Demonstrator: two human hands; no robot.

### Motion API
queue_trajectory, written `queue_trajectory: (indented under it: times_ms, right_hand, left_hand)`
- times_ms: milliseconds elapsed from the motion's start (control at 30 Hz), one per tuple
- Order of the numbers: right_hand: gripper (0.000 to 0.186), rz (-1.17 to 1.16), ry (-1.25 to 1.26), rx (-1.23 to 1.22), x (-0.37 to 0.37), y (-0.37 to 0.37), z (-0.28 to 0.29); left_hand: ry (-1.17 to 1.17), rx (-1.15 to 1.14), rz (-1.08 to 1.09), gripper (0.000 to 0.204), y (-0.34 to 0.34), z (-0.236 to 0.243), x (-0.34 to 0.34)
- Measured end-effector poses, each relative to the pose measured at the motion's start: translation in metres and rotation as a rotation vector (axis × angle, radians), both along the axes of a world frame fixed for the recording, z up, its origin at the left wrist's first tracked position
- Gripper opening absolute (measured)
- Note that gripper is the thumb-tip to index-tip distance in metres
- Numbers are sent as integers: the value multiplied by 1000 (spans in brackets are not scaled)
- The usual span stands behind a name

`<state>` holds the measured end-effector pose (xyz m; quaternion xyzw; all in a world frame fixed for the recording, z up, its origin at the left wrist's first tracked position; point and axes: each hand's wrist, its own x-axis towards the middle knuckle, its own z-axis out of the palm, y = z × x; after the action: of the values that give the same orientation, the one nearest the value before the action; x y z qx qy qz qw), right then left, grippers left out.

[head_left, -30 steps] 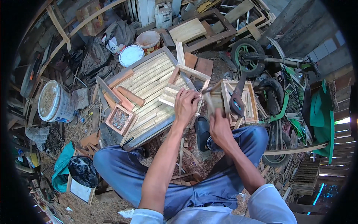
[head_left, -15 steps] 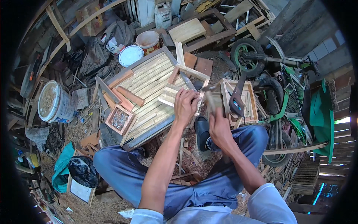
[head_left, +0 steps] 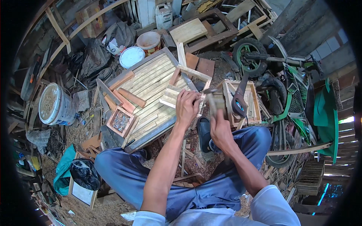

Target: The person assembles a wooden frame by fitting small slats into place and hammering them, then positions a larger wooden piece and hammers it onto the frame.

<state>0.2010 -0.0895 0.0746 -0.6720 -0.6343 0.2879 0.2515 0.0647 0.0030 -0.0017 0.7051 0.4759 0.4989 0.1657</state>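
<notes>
My left hand [head_left: 187, 105] is closed on the near corner of a small wooden frame [head_left: 196, 73], which rests on a slatted wooden panel [head_left: 151, 77] framed in dark wood. Its fingertips hide part of that corner; whether a nail is pinched there I cannot tell. My right hand [head_left: 221, 130] grips a hammer [head_left: 212, 101], blurred by motion, with its head beside the frame corner just right of my left fingers. Short pale slats [head_left: 170, 97] lie under the frame, left of my left hand.
A square wooden box of nails [head_left: 121, 121] sits at the panel's near left corner. Reddish wood strips [head_left: 131, 97] lie beside it. Right of the hammer, a handsaw [head_left: 239, 101] rests on a wooden crate [head_left: 257, 107]. A green motorbike [head_left: 290, 94] stands at right, buckets [head_left: 56, 103] at left.
The hammer's blurred head and my right hand have shifted only slightly. My left hand and the frame hold the same place.
</notes>
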Motion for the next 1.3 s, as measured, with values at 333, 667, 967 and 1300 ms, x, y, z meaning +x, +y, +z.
queue_trajectory:
  times_ms: [333, 667, 967, 1300]
  right_hand:
    - [19, 77, -74, -41, 6, 0, -3]
    - [19, -9, 24, 39, 0, -2, 7]
    - [19, -80, 58, 83, -2, -1, 0]
    - [18, 46, -45, 18, 5, 0, -13]
  left_hand:
    - [32, -3, 14, 10, 1, -5, -2]
    - [19, 2, 0, 6, 1, -3, 0]
    - [11, 22, -7, 8, 5, -2, 0]
    - [25, -16, 16, 9, 3, -1, 0]
